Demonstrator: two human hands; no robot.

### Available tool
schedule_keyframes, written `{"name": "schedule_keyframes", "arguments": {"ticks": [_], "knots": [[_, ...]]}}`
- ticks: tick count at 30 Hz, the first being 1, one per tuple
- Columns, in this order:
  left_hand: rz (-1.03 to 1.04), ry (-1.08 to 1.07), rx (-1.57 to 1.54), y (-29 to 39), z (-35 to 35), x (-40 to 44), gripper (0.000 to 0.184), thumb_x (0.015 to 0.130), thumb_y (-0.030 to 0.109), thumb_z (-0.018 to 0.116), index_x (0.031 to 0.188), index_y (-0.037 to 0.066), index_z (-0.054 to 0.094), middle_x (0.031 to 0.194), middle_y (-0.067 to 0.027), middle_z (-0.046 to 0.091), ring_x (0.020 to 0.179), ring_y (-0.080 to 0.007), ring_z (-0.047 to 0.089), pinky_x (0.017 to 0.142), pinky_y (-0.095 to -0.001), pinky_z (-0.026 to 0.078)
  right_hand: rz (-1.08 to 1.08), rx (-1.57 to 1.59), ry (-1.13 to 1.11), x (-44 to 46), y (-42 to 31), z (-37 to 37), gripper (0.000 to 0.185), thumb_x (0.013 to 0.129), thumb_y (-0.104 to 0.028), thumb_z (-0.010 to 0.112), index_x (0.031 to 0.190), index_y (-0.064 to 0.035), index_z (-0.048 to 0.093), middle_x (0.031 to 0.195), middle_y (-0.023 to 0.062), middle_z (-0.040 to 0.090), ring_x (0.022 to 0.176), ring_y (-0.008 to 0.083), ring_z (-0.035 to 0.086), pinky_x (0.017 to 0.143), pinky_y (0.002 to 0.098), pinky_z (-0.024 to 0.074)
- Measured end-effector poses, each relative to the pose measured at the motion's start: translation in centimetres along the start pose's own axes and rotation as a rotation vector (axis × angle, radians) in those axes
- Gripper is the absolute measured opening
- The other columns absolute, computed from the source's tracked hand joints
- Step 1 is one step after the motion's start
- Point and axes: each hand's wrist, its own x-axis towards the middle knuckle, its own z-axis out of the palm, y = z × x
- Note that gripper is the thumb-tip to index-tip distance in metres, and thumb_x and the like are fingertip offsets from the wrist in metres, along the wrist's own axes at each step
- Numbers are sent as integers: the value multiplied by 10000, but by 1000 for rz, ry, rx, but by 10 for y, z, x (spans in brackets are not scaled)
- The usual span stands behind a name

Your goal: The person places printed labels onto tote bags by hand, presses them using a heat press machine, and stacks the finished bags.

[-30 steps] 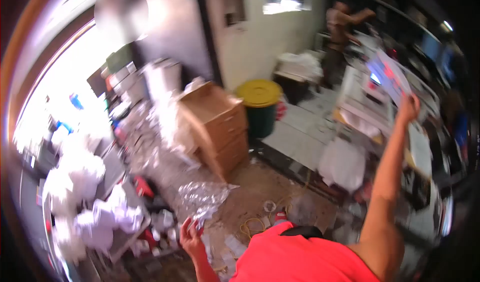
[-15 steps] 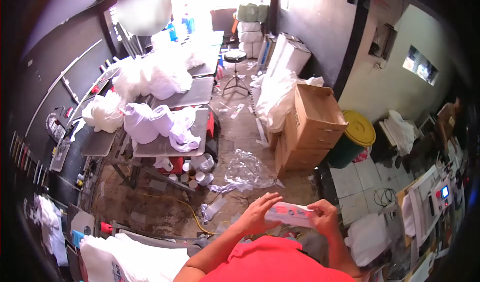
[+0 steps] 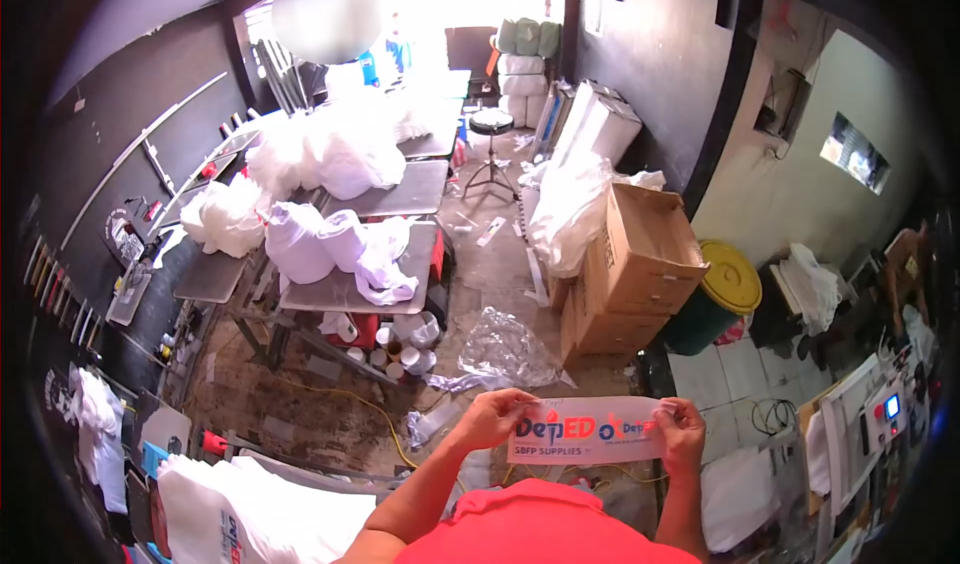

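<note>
Now the printed strip, angled half a second ago, is spread taut and readable above the red shirt. The left hand pinches one end, the right hand the other.

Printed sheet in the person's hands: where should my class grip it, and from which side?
Probably pinch the printed sheet near its upper corners, coming from its left and right ends: it looks thin, long and narrow, and most lettering lies between.
</note>
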Motion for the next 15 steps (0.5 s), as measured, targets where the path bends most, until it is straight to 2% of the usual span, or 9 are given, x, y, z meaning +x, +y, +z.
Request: {"name": "schedule_keyframes", "arguments": {"ticks": [2,9,11,15], "knots": [[47,-18,-33,3,1,1,196,979,66,593,1152,1,658,899,-40,707,728,-66,612,656,-236,510,-1,-96,-10,1,-3,-5,128,868,13,681,985,-36,668,849,11,649,749,84,617,653,241,517],[-1,48,-166,13,3,2,213,984,66,583,1180,15,649,911,-36,708,718,-56,603,627,-223,485,25,-42,-5,3,-5,-13,135,863,10,687,986,-44,668,849,10,650,743,77,605,661,222,498],[33,75,-164,12,2,2,216,986,27,538,1179,20,636,920,-58,713,772,-68,630,685,-234,522,43,-35,-34,4,4,-17,145,863,15,685,992,-48,662,855,9,651,740,79,604,664,222,499],[102,117,-193,7,3,2,215,984,9,524,1171,19,630,903,-64,712,773,-69,634,682,-233,524,54,2,-24,4,3,-10,152,862,20,683,995,-49,655,862,12,653,738,81,605,661,225,501]]}}
